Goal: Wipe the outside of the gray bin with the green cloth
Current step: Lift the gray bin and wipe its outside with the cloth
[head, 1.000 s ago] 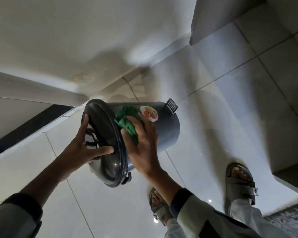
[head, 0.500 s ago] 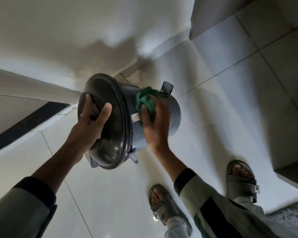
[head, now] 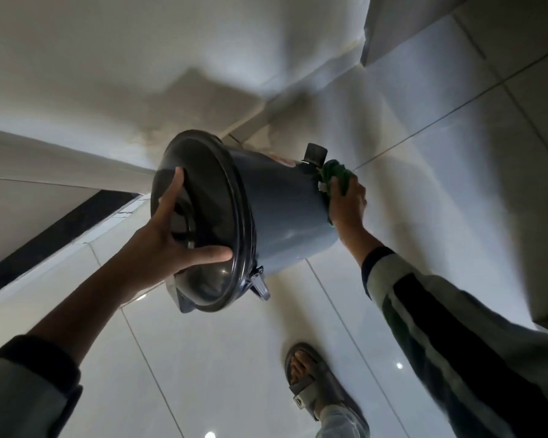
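Gray bin held tipped above the floor, long axis lid-to-base, left hand spread on the lid; right hand, grip closed on green cloth, presses its base end.

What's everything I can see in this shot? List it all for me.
bin: one, gray, held up off the floor, tipped on its side, lid end toward the camera
lid: one, dark, on the bin's near end
pedal: one, black, at the bin's far end
sticker: one, mostly hidden, on the bin's upper side
cloth: one, green, bunched against the bin's far end
floor: pale glossy tiles, below everything
sandal: one, gray, on a foot at bottom centre
sleeves: two, pale with dark stripes and cuffs
left hand: spread on the lid, steadying the bin
right hand: pressing the cloth to the bin
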